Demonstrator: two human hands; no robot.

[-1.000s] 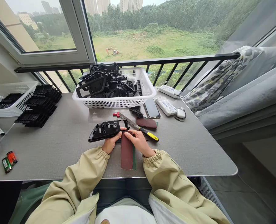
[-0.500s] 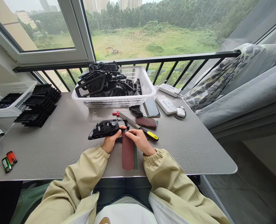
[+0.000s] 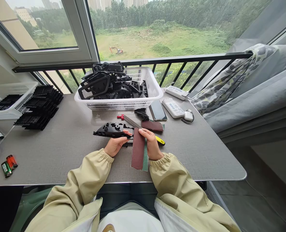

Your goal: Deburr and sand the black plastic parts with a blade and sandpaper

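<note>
My left hand [image 3: 116, 145] is closed on the right end of a black plastic trim part [image 3: 111, 129], which points leftward above the table. In my right hand [image 3: 150, 143] I pinch the top of a folded strip of sandpaper [image 3: 138, 151], brown on its face with a green backing edge. The strip hangs down beside the part's right end and hides some of it. Behind my right hand lies a file [image 3: 160, 140] with a yellow and black handle. A small black piece [image 3: 127, 144] is partly visible beneath my left hand.
A white basket [image 3: 119, 105] heaped with black plastic parts stands at the back. Beside it are a phone [image 3: 157, 110], white devices [image 3: 173, 108] and another sandpaper piece [image 3: 152, 126]. Stacked black parts [image 3: 40, 108] sit at left, with batteries [image 3: 9, 166] nearer the front.
My right hand has moved slightly right and up with the sandpaper, which now hangs tilted. The trim part has turned a little in my left hand, levelling out.
</note>
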